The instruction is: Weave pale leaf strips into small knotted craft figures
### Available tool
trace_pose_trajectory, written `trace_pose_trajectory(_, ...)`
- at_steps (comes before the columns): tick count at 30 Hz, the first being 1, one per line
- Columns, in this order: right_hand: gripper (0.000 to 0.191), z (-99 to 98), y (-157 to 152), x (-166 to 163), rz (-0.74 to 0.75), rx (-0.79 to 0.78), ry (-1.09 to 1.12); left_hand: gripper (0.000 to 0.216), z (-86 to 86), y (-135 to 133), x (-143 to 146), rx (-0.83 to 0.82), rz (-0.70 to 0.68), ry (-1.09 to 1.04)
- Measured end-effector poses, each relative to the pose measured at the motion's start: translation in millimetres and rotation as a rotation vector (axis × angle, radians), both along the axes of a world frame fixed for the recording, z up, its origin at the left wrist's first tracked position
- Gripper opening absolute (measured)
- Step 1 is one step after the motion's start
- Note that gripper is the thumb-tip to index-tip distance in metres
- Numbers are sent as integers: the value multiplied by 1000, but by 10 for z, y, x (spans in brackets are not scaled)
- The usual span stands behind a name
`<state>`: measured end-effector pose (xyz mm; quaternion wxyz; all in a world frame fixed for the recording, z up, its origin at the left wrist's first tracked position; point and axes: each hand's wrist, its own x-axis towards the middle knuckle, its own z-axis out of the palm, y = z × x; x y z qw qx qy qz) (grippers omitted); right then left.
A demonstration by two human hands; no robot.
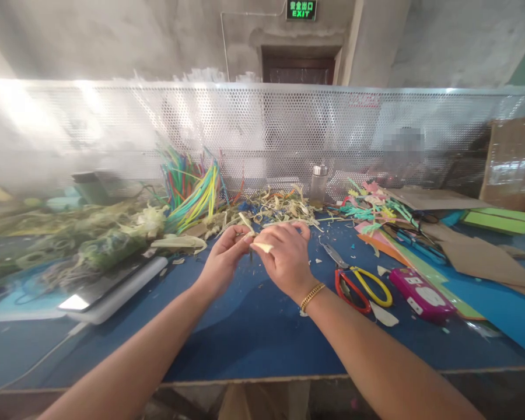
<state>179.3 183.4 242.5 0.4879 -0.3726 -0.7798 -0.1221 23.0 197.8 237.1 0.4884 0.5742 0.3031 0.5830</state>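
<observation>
My left hand (223, 254) and my right hand (285, 252) meet above the blue table, fingers pinched close together. Between them is a pale, cream-coloured husk strip (263, 247), one flap of it sticking out by my right fingers. Another pale end (245, 221) rises above my left fingertips; whether it belongs to the same strip I cannot tell. A thin dark stem-like bit shows just under the fingers. The rest of what they grip is hidden. To the right of my right hand lie scissors (342, 265) with one red and one yellow handle.
Behind my hands lies a heap of husk scraps (284, 204), with colourful pipe cleaners (192, 192) to its left. A bottle (319, 182) stands near the perforated screen (245, 116). At left is a white device (122, 294) with a cable; at right, a magenta box (422, 294) and coloured sheets (499, 303).
</observation>
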Motion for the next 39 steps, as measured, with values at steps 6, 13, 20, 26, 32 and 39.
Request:
trace_pose_trajectory(6, 18, -73, 104, -59, 137, -223, 386, 23, -45, 42, -24, 102, 65, 130)
trace_pose_trajectory(13, 21, -88, 189, -54, 405, -720, 748, 20, -16, 66, -85, 158, 71, 223)
trace_pose_trajectory(20, 21, -43, 183, -30, 479, -912, 791, 19, 12, 80, -119, 151, -5, 276)
trace_pose_trajectory(26, 22, -48, 192, -25, 482, -945, 832, 27, -22, 90, -85, 131, -8, 289)
trace_pose_trajectory(32, 21, -84, 188, -62, 447, -947, 812, 25, -24, 69, -62, 175, 92, 371)
trace_pose_trajectory(39, 17, -103, 201, -92, 507, -938, 856, 15, -12, 67, -67, 153, -17, 346)
